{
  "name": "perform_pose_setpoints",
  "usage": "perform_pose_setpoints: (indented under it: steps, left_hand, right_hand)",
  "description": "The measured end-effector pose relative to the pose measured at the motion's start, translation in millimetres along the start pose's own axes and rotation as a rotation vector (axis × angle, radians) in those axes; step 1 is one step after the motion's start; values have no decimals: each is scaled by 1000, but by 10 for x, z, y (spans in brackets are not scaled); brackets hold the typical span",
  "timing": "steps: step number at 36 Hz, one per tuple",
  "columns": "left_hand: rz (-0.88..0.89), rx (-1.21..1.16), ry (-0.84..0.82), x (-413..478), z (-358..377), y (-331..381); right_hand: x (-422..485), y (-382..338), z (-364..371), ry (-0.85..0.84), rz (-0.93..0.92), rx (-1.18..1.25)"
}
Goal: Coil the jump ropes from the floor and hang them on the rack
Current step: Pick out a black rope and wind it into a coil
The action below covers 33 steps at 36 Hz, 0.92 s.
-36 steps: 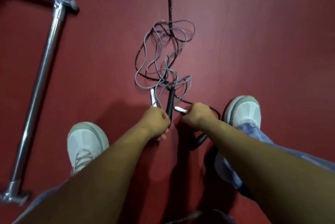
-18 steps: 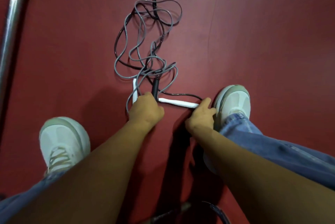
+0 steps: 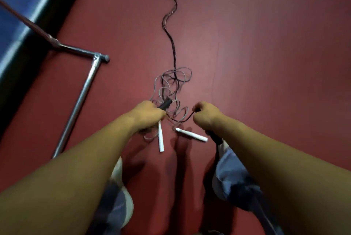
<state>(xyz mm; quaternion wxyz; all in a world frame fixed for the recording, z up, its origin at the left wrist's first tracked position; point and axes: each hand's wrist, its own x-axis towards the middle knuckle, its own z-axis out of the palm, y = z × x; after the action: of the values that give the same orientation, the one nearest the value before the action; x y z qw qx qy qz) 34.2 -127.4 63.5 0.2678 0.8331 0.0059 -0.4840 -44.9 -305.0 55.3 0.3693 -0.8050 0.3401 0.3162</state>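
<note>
1. A blue panel (image 3: 17, 12) borders the floor's (image 3: 266, 63) far-left corner. In front of it the rack (image 3: 83, 98), made of bare metal tube, runs along the left edge, with its elbow joint pointing toward the middle.
2. The left hand (image 3: 150, 114) is fisted tight round a black handle (image 3: 166, 103). A white handle (image 3: 161, 138) shows just below the hand. Any marking on the handles is lost in blur.
3. The grey rope (image 3: 171, 86) lies tangled beyond the hands, and the black rope (image 3: 172, 48) snakes off toward the floor's far edge.
4. A second white handle (image 3: 191, 135) sits between the forearms.
5. The right hand (image 3: 206, 114) is curled round the black rope.
6. To the right, open red floor reaches the edge.
</note>
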Motion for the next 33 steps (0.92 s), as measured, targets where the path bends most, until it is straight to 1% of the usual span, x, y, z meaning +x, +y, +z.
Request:
perform_pose_setpoints:
  steps: [3,5,9,14,16,18,20,23,26,28,31,33]
  left_hand:
    - [47,-108,32,-471,-324,154]
    - [97,-189,93,-688,-488,223]
    - [186,-370,206,-1192,-709,432]
    - [335,-642,208,-1834,-770,709]
    - [384,-752,190,-2030,-757,790]
    - [415,-817,198,-2211,-747,837]
    - [435,-832,203,-2321,-734,847]
    - [433,-835,196,-2379,-756,833]
    - [413,-798,233,-2366,-846,847]
    - [406,-778,260,-2347,-900,865]
    - [425,-714,281,-2306,-1001,894]
    - [443,-627,301,-2251,-1035,885]
  right_hand:
    - [-336,-210,-261,-3,-12,88]
    - [-533,-340,-410,-7,-38,136]
    - [-1011,-669,-754,65,-158,297]
    - [-1571,-1111,-1085,182,-371,651]
    - [-1728,-1208,-1129,160,-426,752]
    - [-1866,-1242,-1118,106,-451,799]
    - [-1936,-1200,-1051,53,-432,804]
    - [-1917,-1086,-928,13,-352,780]
    - [-1856,-1057,-912,7,-301,591]
    - [-1838,-1086,-943,40,-328,501]
    - [-1832,-1173,-995,74,-364,508]
    - [-1847,-1232,-1007,18,-363,587]
